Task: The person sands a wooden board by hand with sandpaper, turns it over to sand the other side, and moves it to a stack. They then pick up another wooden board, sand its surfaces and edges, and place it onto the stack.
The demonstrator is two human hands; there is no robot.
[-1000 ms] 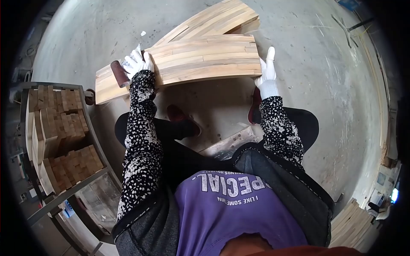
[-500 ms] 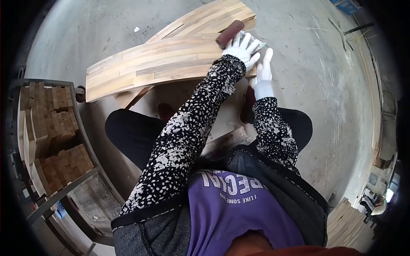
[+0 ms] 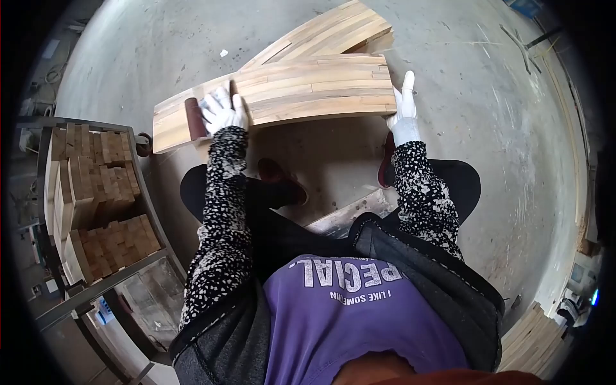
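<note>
My left hand (image 3: pixel 223 110), in a white glove, lies flat near the left end of the upper wooden panel (image 3: pixel 321 86), fingers spread. Right beside it is a dark red-brown curled piece (image 3: pixel 195 119) that looks like abrasive sheet; how far it runs under the palm is hidden. At the panel's right end, my right hand (image 3: pixel 404 106), also gloved, rests against the edge with its fingers extended. This panel of joined strips lies across a second wooden panel (image 3: pixel 321 32), which sticks out behind it at an angle.
On the left, a metal-framed cart (image 3: pixel 151 212) holds stacked wood blocks (image 3: pixel 106 192). A board (image 3: pixel 353 212) lies on the floor between my feet. More wood strips (image 3: pixel 532 340) are at the lower right, and a thin dark stand (image 3: pixel 529 48) is at the upper right.
My left hand and the red-brown piece have moved from the panel's right end to its left end. My right hand remains at the right edge. The view has shifted slightly.
</note>
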